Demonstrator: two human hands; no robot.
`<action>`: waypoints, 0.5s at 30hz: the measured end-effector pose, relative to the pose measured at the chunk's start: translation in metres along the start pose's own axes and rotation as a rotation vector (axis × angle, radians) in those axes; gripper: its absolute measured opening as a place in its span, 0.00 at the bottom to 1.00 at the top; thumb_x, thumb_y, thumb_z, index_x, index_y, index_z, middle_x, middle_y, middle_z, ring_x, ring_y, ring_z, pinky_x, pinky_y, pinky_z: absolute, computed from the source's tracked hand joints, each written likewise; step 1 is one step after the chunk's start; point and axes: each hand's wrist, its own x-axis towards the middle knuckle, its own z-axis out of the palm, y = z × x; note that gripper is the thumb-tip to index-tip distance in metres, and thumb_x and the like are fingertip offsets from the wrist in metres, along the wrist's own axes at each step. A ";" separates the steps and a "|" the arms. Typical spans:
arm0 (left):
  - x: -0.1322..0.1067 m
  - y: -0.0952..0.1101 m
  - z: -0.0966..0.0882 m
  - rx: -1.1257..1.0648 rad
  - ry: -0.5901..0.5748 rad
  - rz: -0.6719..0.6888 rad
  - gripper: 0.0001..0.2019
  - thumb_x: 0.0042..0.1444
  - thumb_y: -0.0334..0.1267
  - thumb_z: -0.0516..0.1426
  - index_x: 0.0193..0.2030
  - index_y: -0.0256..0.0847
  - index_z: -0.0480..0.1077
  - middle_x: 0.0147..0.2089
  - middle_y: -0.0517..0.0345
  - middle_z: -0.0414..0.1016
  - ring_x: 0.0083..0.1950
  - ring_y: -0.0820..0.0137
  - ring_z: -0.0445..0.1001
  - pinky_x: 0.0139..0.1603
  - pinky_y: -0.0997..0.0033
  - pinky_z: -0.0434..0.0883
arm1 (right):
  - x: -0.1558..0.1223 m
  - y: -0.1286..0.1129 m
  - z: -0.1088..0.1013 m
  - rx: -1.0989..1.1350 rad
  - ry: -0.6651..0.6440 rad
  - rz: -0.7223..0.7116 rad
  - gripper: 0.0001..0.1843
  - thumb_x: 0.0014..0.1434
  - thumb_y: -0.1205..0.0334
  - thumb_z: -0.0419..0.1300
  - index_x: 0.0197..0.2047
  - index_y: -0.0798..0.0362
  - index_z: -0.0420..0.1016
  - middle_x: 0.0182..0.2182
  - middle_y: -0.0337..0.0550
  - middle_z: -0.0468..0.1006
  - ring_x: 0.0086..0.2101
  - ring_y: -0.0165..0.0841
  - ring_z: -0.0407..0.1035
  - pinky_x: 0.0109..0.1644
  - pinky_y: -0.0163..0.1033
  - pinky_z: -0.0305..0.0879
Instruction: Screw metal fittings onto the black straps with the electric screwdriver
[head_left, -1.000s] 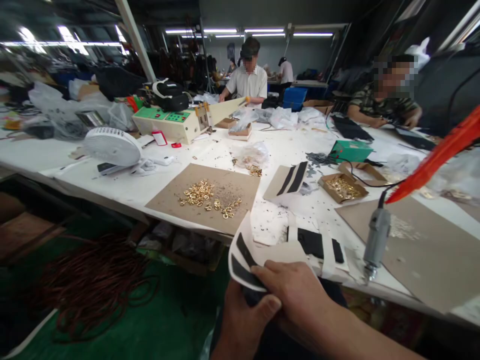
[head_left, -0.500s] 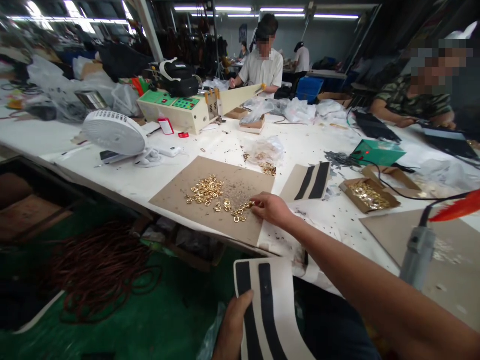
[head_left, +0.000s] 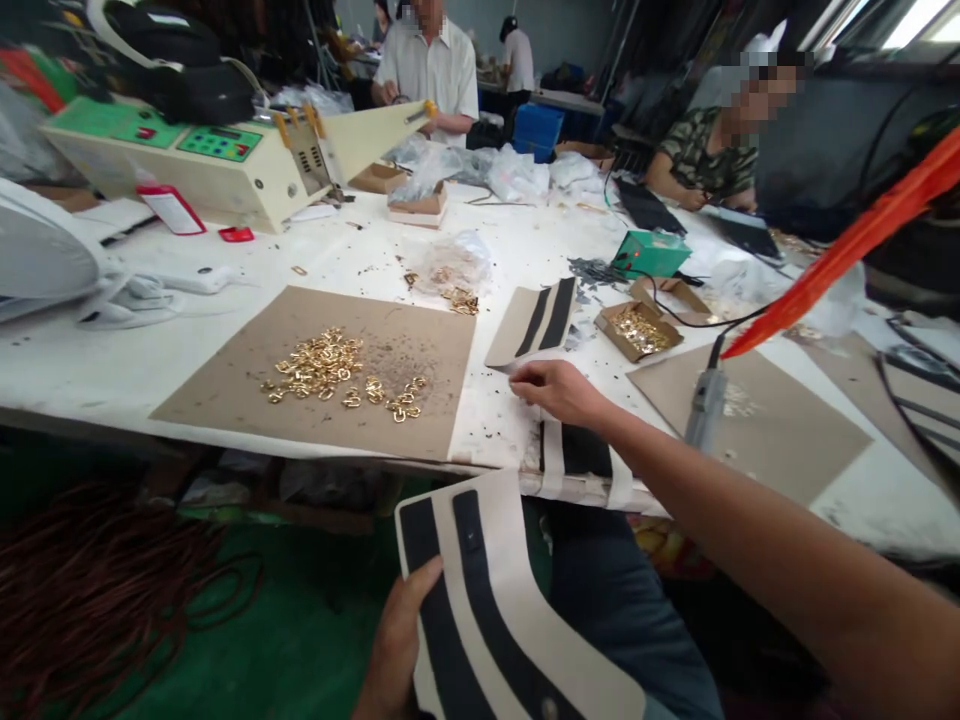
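My left hand (head_left: 401, 630) grips the edge of a cream panel with black stripes (head_left: 491, 560), thumb on top. The panel bends below the table edge, over my lap. My right hand (head_left: 559, 390) is above the white table, fingertips pinched together; what they hold, if anything, is hidden. Just beyond it lies another striped panel (head_left: 517, 320). To the left of that hand, a pile of gold metal buckles (head_left: 322, 362) rests on a brown board (head_left: 247, 400), with a few loose ones (head_left: 406, 402) nearer the hand.
A cream machine with green panels (head_left: 255, 185) and a white fan (head_left: 45, 240) stand at left. On the right are a cardboard box of gold parts (head_left: 641, 330), a green box (head_left: 652, 253), a grey-handled tool (head_left: 706, 405) and a hanging orange strip (head_left: 847, 240). Other people work across the table.
My right hand has left the loose buckles and now sits right of the brown board, near the second panel. The view has turned right. My left hand still holds its panel.
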 end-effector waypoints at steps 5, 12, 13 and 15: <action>-0.022 0.009 0.024 -0.075 0.052 -0.062 0.08 0.57 0.33 0.61 0.41 0.32 0.79 0.33 0.50 0.81 0.31 0.65 0.81 0.33 0.70 0.79 | -0.085 0.037 -0.029 0.075 0.170 0.176 0.14 0.64 0.52 0.62 0.45 0.52 0.81 0.33 0.39 0.80 0.33 0.32 0.72 0.39 0.38 0.65; -0.059 0.014 0.070 -0.164 0.168 -0.093 0.09 0.62 0.30 0.56 0.32 0.30 0.75 0.20 0.54 0.74 0.18 0.71 0.72 0.19 0.77 0.69 | -0.112 0.051 -0.011 -0.169 0.138 -0.128 0.10 0.69 0.58 0.58 0.45 0.50 0.80 0.44 0.42 0.78 0.45 0.34 0.71 0.51 0.39 0.64; -0.063 0.012 0.073 -0.181 0.180 -0.079 0.09 0.61 0.29 0.56 0.31 0.31 0.75 0.20 0.56 0.73 0.18 0.72 0.71 0.19 0.78 0.69 | -0.113 0.051 -0.011 -0.187 0.125 -0.158 0.10 0.70 0.58 0.57 0.46 0.50 0.80 0.45 0.43 0.78 0.46 0.34 0.71 0.52 0.38 0.64; -0.071 0.009 0.076 -0.198 0.150 -0.037 0.08 0.61 0.29 0.56 0.31 0.32 0.74 0.21 0.57 0.74 0.19 0.74 0.72 0.20 0.80 0.70 | -0.114 0.050 -0.013 -0.189 0.109 -0.173 0.10 0.69 0.59 0.58 0.46 0.50 0.80 0.45 0.43 0.77 0.47 0.34 0.70 0.52 0.38 0.64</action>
